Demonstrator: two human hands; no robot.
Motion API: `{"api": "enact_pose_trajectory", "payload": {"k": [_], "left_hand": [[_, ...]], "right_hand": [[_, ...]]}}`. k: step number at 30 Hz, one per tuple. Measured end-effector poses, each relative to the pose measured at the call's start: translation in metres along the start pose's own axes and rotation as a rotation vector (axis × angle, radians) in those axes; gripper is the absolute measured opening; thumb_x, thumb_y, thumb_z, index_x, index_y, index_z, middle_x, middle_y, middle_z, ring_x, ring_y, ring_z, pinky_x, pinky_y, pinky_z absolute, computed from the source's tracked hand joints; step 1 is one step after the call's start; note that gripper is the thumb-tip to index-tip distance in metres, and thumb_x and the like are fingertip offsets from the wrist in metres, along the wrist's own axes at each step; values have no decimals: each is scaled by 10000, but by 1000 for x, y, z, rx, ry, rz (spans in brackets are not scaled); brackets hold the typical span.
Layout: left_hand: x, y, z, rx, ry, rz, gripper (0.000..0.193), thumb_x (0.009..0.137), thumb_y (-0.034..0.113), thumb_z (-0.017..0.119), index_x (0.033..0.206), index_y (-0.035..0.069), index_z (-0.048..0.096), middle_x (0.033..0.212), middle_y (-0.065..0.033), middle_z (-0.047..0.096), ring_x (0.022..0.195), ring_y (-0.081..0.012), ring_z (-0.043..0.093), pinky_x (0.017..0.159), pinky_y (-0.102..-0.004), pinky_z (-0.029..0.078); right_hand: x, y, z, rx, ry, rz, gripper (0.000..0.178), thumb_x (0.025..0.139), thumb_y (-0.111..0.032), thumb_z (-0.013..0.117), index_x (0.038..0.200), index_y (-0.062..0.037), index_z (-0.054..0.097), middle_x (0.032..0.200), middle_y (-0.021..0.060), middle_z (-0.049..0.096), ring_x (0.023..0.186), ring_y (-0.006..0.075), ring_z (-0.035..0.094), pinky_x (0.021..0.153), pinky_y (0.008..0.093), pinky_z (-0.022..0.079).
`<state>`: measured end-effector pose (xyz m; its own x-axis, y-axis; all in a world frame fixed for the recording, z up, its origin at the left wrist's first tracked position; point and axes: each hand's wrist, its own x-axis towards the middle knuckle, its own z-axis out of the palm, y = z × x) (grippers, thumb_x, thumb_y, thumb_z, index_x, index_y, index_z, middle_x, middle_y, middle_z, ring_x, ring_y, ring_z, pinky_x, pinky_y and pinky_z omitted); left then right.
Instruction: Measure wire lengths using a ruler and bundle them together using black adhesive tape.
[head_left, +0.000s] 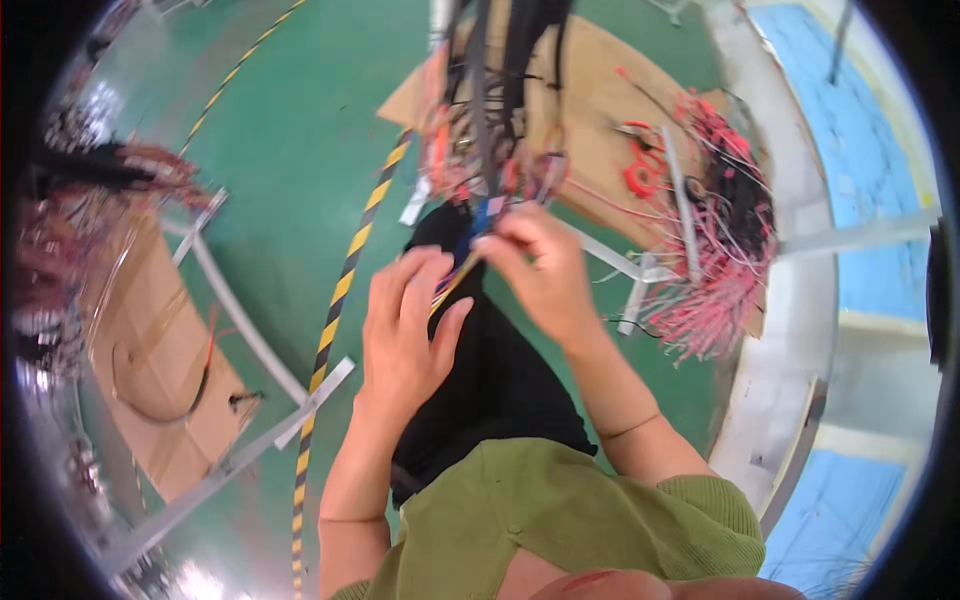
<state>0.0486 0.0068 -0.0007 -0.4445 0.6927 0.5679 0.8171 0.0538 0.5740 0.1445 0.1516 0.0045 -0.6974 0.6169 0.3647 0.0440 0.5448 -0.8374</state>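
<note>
Thin yellow, blue and dark wires [460, 274] run down from a hanging harness bundle in front of my body. My right hand [545, 270] pinches these wires near their upper part, thumb and forefinger pressed together. On the other side, my left hand [405, 320] holds its thumb apart from its fingers, with the wire ends passing through the gap; no firm grip shows. Above both hands hangs the black-wrapped wire harness [520, 70], its many coloured wires and connectors blurred. A blue piece [482, 217] sits just above my right fingertips.
At the right, a big heap of pink and red wires [700, 290] lies by cardboard [600, 100], with red-orange tape rolls [641, 180]. Metal stand legs [250, 315] cross the green floor [270, 130] at left. Another cardboard sheet [160, 350] lies beyond the striped floor tape [345, 280].
</note>
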Motion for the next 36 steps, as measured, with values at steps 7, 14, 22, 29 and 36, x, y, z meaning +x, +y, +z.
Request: {"api": "enact_pose_trajectory", "payload": {"k": [7,14,22,29,36], "left_hand": [[13,23,39,-71,86,-84,287,854,-16,627,1129,-8,544,905,-168,615,757,-321,632,625,-349,519],[15,9,28,-960,-117,-858,231,995,185,453,1001,4,595,609,48,403,480,-17,309,418,-178,247],[29,0,20,-1314,-133,-898,273,965,156,456,1128,-43,549,688,14,439,567,-43,362,467,-183,289],[34,-4,35,-1569,-143,-890,329,967,146,480,1251,-20,502,839,0,542,720,-54,481,616,-231,423],[36,-2,47,-1715,-199,-948,313,987,153,457,1282,61,508,902,0,586,811,-81,572,817,-346,529]], "right_hand": [[-2,-11,-15,-35,-4,-39,116,800,-66,695,801,10,607,763,81,545,650,175,557,589,280,440],[1,51,-115,-95,46,387,165,882,-207,629,909,-52,679,747,-5,608,669,87,559,644,246,460],[-12,212,-296,-785,405,322,161,864,-182,593,923,-43,650,826,130,680,779,278,669,702,372,508],[-9,242,-258,-1216,117,407,351,789,-265,695,1028,-27,599,895,182,663,759,368,648,686,439,501],[-14,236,-283,-849,80,443,241,860,-192,551,1035,-30,583,808,114,624,688,195,585,626,360,463]]}}
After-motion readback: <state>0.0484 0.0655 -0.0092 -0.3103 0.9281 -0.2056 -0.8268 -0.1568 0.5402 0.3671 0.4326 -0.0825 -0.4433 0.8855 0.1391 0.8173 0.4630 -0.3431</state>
